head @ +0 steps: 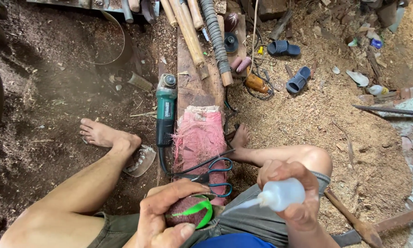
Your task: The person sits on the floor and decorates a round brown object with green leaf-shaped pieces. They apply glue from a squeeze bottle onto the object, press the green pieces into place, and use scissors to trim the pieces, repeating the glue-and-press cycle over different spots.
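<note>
matt plastic bottle (282, 194) — rough wooden plank (195, 87).

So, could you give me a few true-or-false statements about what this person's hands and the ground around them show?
1. The left hand holds a round dark red object with a green band. True.
2. The right hand holds a hammer. False: it holds a white squeeze bottle, nozzle pointing at the round object.
3. A green angle grinder lies beside a pink cloth. True.
4. The scissors have red handles. False: they are blue.
5. Two dark blue sandals lie on the sawdust. True.
</note>
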